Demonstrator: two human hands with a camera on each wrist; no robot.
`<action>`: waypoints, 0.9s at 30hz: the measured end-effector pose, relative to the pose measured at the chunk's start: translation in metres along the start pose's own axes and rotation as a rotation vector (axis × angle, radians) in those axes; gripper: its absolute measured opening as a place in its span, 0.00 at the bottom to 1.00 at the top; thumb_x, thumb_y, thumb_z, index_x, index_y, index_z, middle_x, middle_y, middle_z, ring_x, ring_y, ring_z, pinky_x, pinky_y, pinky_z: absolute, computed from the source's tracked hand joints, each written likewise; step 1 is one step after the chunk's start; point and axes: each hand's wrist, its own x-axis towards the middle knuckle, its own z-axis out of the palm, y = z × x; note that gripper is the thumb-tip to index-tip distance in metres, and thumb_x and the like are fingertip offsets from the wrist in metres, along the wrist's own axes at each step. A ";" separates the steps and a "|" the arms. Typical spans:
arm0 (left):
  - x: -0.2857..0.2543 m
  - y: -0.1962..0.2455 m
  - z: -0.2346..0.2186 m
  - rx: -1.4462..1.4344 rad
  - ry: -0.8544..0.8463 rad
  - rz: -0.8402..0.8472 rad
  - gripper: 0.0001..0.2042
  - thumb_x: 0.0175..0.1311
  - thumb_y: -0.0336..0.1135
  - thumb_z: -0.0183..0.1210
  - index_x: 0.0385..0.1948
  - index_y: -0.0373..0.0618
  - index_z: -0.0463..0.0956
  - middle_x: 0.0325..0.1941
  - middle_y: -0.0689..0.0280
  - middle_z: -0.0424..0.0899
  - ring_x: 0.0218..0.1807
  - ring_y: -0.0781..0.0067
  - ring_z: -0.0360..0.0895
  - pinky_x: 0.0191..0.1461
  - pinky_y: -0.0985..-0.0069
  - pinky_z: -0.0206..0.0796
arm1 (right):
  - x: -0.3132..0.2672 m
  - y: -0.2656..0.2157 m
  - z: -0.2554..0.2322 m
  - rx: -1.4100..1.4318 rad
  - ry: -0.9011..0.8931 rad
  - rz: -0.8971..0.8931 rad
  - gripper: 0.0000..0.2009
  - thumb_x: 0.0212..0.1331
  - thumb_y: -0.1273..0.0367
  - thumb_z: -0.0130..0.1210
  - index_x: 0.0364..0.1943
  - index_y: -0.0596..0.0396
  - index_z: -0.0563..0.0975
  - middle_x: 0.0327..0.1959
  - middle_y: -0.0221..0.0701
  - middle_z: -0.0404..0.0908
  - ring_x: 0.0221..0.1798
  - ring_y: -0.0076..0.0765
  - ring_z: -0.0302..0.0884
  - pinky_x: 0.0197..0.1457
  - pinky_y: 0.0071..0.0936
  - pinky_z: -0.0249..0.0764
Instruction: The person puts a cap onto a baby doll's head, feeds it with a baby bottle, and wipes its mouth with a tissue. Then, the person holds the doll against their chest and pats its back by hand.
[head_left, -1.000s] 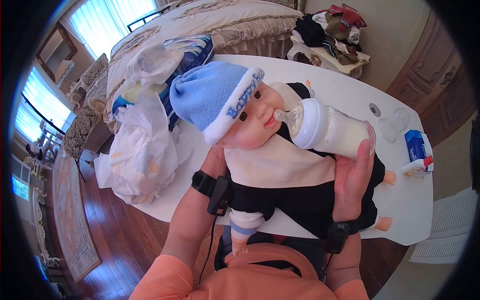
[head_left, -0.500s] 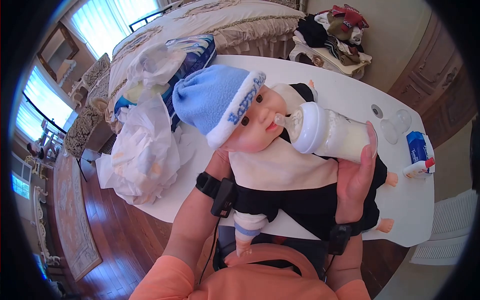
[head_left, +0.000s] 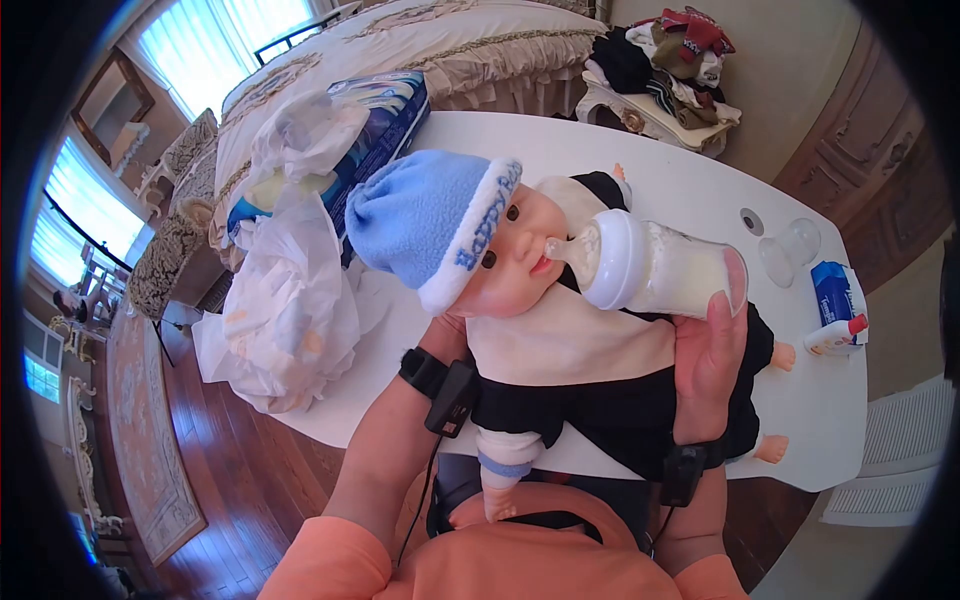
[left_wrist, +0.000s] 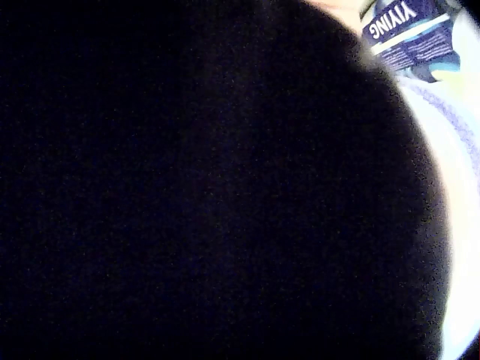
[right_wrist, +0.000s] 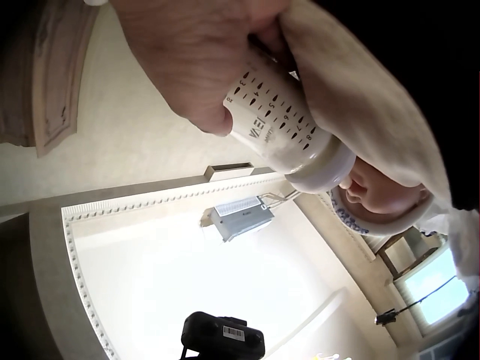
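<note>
A baby doll [head_left: 520, 255] in a blue fleece hat [head_left: 415, 225] and a black and cream outfit lies on its back over a white table [head_left: 800, 410]. Its head rests above my left hand [head_left: 447, 332], which is mostly hidden beneath the head and neck. My right hand [head_left: 708, 355] grips a baby bottle [head_left: 685, 268] near its base, thumb along the side. The bottle lies tilted, its teat at the doll's lips. White milk shows through the bottle, whose printed scale faces the right wrist view. Dark cloth fills most of the left wrist view.
Crumpled white plastic bags [head_left: 285, 300] and a blue diaper pack [head_left: 380, 125] lie at the table's left. On the right are a clear bottle cap [head_left: 790, 250], a blue tissue pack [head_left: 835, 290] and a small white bottle with a red cap [head_left: 835, 336].
The doll's head and hat have sunk slightly toward me, along with my left forearm. The bottle has dipped a little with the head, its teat still at the mouth.
</note>
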 end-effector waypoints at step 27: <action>-0.010 -0.002 0.001 -0.185 -0.184 -0.144 0.23 0.59 0.36 0.49 0.56 0.39 0.55 0.57 0.56 0.61 0.57 0.67 0.62 0.62 0.72 0.54 | -0.006 0.000 -0.007 0.016 0.075 -0.021 0.34 0.53 0.54 0.51 0.57 0.61 0.54 0.54 0.38 0.62 0.57 0.36 0.61 0.59 0.34 0.58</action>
